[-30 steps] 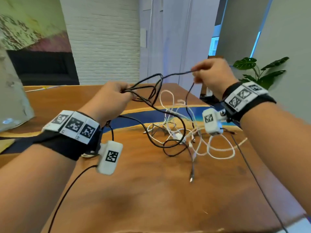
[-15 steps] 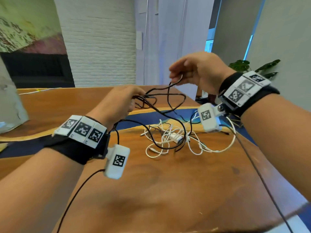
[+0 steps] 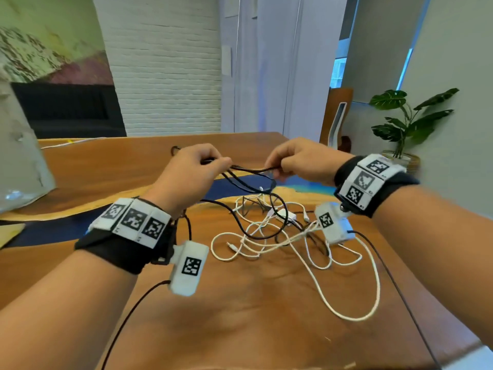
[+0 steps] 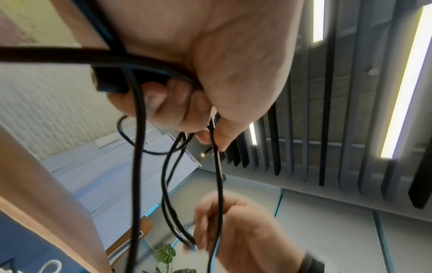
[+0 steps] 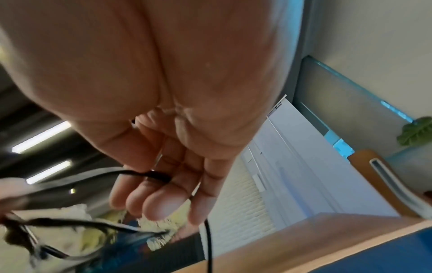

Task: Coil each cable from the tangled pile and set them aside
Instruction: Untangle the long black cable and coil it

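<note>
My left hand (image 3: 210, 162) is raised over the wooden table (image 3: 253, 316) and grips several loops of a black cable (image 3: 249, 170). The left wrist view shows its fingers curled round the cable's strands (image 4: 138, 147) and a black plug (image 4: 110, 81). Close to its right, my right hand (image 3: 277, 169) pinches the same black cable; in the right wrist view a strand (image 5: 149, 174) runs between its thumb and fingers. The cable's slack hangs down to a tangled pile of white cables (image 3: 288, 236) on the table below both hands.
A small white adapter (image 3: 286, 216) lies in the pile. A long white loop (image 3: 354, 311) trails toward the near right. A clear plastic bag (image 3: 18, 161) stands at the far left, a potted plant (image 3: 408, 121) beyond the table's right edge. Thin black wrist-camera leads hang from both wrists.
My right hand has come down and leftward until it is close to the left hand. The black cable's wide loop has closed into short strands between the two hands.
</note>
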Demonstrator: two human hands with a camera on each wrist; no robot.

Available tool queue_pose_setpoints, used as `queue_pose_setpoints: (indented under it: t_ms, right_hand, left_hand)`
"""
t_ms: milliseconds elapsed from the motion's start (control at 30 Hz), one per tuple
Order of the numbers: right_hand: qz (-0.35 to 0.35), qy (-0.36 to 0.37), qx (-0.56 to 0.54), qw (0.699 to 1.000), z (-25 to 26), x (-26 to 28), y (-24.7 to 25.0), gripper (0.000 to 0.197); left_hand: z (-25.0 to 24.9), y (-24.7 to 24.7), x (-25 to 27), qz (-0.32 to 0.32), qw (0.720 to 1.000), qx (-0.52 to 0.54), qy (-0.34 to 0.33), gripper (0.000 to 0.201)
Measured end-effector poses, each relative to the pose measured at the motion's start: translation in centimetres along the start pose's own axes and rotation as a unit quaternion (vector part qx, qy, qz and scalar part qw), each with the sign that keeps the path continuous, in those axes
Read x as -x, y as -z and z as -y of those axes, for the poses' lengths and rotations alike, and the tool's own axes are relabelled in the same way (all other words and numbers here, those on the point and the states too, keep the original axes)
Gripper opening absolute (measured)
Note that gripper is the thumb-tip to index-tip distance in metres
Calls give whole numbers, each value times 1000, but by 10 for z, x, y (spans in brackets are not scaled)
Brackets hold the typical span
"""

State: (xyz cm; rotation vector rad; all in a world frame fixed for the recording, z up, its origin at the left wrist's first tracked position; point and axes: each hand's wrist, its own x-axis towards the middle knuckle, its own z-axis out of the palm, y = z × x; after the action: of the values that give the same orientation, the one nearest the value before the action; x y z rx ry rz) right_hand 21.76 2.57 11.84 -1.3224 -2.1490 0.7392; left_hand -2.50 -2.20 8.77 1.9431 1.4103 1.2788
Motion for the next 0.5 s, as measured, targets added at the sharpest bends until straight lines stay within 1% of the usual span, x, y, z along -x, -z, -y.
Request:
queue_pose_setpoints:
  t_ms: [67, 133, 167, 200, 233, 267, 300, 333, 367, 433, 500]
  right_hand:
    - [37, -20, 109, 993, -17, -4, -2, 29]
    - [94, -57, 226, 968, -36, -3, 0, 16]
    - [120, -87, 245, 958, -46, -2, 1, 15]
    - [131, -121, 237, 955, -56, 0, 3, 17]
    - [123, -155, 204, 959, -64, 2, 6, 22]
    - [94, -188, 153, 966, -72, 3, 8, 27]
    - [50, -210, 91, 972, -76, 3, 12, 34]
    - [0, -218, 27, 976, -76, 3, 16, 39]
    - [-51, -212, -37, 975, -74, 1, 21, 41]
    - [-148, -172, -134, 965, -58, -4, 33, 38]
    - [-244, -113, -165, 949, -36, -10, 52, 34]
  left_hand:
    - [7, 11, 2, -34, 998, 48, 17, 34]
    - [16, 22, 5, -72, 993, 90, 37, 35]
    - [20, 28, 7, -88, 989, 104, 48, 35]
    - [24, 33, 8, -96, 987, 111, 57, 35]
    - [28, 36, 9, -96, 988, 105, 62, 33]
    - [31, 37, 10, -85, 991, 87, 61, 31]
    - [33, 36, 11, -68, 994, 60, 59, 28]
    - [33, 32, 12, -48, 997, 33, 58, 25]
    - [32, 26, 13, -28, 998, 10, 59, 22]
    - [28, 13, 13, -2, 998, -16, 57, 20]
    - [24, 1, 10, 2, 999, -16, 51, 20]
